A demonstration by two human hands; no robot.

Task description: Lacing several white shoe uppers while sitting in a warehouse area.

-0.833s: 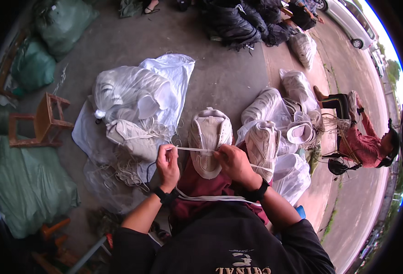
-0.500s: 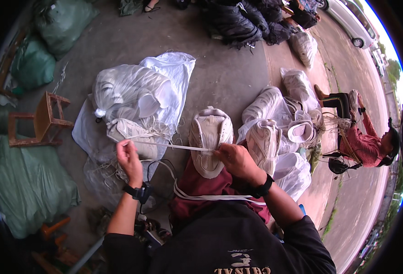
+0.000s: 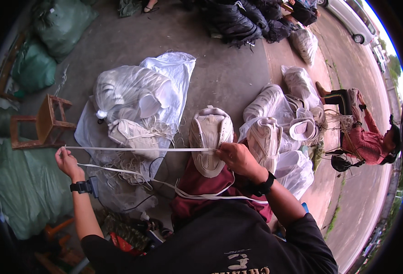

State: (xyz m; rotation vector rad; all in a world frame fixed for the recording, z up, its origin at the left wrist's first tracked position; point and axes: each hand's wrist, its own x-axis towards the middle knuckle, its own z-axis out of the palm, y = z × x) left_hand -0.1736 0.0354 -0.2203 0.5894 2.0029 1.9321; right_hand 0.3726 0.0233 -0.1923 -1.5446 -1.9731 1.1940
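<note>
A beige-white sneaker (image 3: 212, 132) rests on my maroon-clad lap, its toe end nearest me. From its lower lacing area a flat white shoelace (image 3: 137, 149) runs taut to the left. My left hand (image 3: 70, 165) pinches the far end of that lace, out at full reach near a wooden stool. Close to the sneaker's right edge, my right hand (image 3: 240, 160) is closed, its fingertips on the lace at the shoe; a loose white lace strand also curves across my lap. Part of the lace threading is hidden beneath my right fingers.
Beside my right arm stands another pale sneaker (image 3: 264, 141) among bagged shoes (image 3: 267, 105). To the left, a plastic sheet (image 3: 181, 68) carries bagged material, another sneaker (image 3: 135, 135) and tangled laces. A wooden stool (image 3: 50, 121) and green sacks (image 3: 25, 182) flank it. Another person (image 3: 368, 141) sits at right.
My left hand has moved far to the left, drawing the lace out into a longer taut line. The right hand has stayed by the sneaker.
</note>
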